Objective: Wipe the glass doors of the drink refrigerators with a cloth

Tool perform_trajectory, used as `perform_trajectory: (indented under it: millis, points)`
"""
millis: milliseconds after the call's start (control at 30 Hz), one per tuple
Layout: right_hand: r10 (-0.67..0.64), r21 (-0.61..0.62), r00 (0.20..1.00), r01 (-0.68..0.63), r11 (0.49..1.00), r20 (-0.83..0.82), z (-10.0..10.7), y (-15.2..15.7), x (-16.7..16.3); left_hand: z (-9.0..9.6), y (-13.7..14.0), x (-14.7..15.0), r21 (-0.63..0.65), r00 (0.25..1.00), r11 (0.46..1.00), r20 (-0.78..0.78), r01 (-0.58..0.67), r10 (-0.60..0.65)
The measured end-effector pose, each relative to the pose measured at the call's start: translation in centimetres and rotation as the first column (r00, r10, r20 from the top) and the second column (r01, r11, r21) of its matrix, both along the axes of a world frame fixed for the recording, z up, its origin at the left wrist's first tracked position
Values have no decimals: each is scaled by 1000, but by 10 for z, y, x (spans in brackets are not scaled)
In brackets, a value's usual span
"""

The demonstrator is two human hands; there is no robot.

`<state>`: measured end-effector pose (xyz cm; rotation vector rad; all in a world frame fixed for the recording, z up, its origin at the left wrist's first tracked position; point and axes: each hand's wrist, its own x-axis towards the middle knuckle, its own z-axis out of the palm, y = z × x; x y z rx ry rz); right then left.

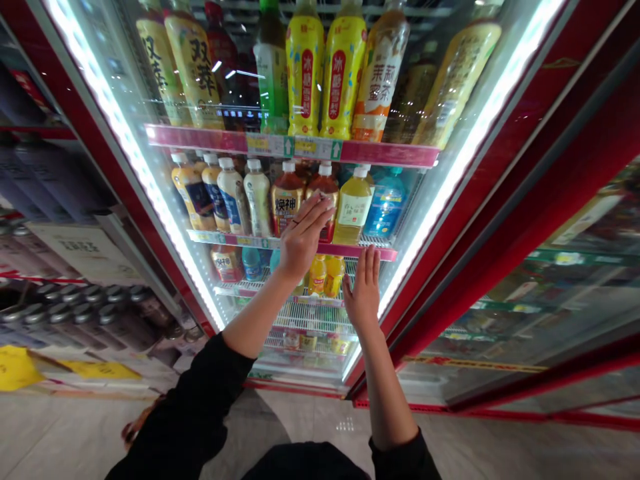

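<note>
My left hand (306,235) reaches up against the glass door (260,75) of a lit drinks cooler, fingers extended and close together. A small pale edge of what looks like a cloth (324,195) shows at its fingertips; the palm hides the rest. Behind these fingers stands a dark red-brown bottle (327,181) with a white cap. Lower and to the right, my right hand (364,288) lies flat on the glass with its thumb apart, holding nothing. Just above it is a yellow-green drink bottle (352,210), behind the glass on the middle shelf.
Tall yellow bottles (304,73) line the upper shelf above a pink price rail (210,138). A blue bottle (385,203) stands at the middle shelf's right end. Red door frames (480,267) run along the right. Shelves of grey bottles (127,327) stand left, above a tiled floor (45,433).
</note>
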<state>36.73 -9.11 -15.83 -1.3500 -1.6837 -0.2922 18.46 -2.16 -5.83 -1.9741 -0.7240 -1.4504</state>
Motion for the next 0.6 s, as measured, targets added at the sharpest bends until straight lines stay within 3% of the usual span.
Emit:
perform_trajectory:
  millis: [133,267,400,533,600]
  points:
    - [-32,6,999,32,999,11,2,-2,-3,-15,-9,20,30,978,999,-208,40,-33]
    - [-46,29,998,45,999,38,2,-8,-4,-43,-21,-23,47,934,997,-356,54,-33]
    - [-96,54,993,92,994,69,1,-11,-12,-40,-17,-58,49,989,998,-145,39,-31]
    - [-70,65,992,64,996,107,9,-5,-33,-20,-7,-34,64,995,997,81,54,-59]
    - [-22,57,992,15,998,128,14,-1,-44,-18,-6,-19,34,994,996,70,79,-82]
